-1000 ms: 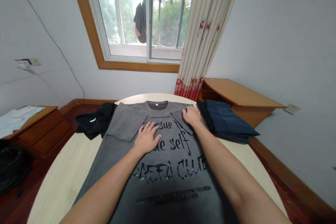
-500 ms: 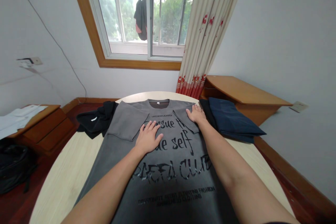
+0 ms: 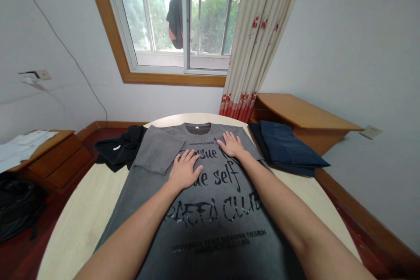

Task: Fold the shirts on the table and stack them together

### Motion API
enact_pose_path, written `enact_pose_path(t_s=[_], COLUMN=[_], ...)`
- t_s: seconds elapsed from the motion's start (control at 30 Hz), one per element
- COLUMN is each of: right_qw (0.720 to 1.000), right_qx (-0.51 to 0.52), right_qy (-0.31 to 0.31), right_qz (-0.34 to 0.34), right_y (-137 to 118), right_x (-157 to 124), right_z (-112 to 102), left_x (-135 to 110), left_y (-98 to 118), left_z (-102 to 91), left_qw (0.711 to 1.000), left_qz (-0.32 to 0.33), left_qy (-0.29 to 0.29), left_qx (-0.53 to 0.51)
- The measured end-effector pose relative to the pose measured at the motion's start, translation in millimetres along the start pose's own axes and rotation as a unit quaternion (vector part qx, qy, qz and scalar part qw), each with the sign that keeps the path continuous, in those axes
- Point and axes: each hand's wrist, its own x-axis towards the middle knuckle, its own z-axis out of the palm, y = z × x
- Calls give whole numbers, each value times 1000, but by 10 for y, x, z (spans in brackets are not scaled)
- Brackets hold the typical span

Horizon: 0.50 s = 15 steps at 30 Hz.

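A dark grey T-shirt (image 3: 210,218) with black lettering lies front up, its collar at the far side. My left hand (image 3: 185,169) rests flat on its chest, fingers apart, beside the hem of the left-hand sleeve (image 3: 159,151). That sleeve is laid inward over part of the print. With fingers outstretched, my right hand (image 3: 232,145) lies flat on the upper right of the shirt, near the other sleeve, covering some lettering. Neither hand grasps anything. My forearms hide parts of the shirt's sides.
Under the shirt is a pale round-edged table (image 3: 78,210). Crumpled black clothing (image 3: 121,148) lies at its left edge, folded dark blue clothing (image 3: 288,146) at its right. Beyond are a wooden desk (image 3: 308,107), a curtain (image 3: 259,39) and a window. A low wooden cabinet (image 3: 59,162) stands left.
My right hand has slid left, from the shirt's right-hand shoulder and sleeve toward the collar side. My left hand has stayed on the chest. The view has shifted slightly.
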Motion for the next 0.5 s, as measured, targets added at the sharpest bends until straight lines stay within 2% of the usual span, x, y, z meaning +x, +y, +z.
enact_pose_path(t_s=[0.1, 0.27, 0.5], right_qw=[1000, 996, 993], right_qx=[12, -43, -91], right_qy=[9, 65, 64], right_qz=[-22, -40, -39], right_y=[-158, -325, -430], right_x=[-173, -441, -523], right_z=[-15, -146, -245], left_x=[2, 3, 0], left_y=[-1, -6, -17], left_z=[4, 16, 14], left_qw=[1000, 1000, 1000], left_qz=[1, 2, 6], left_qy=[0, 4, 5], left_qx=[0, 1, -2])
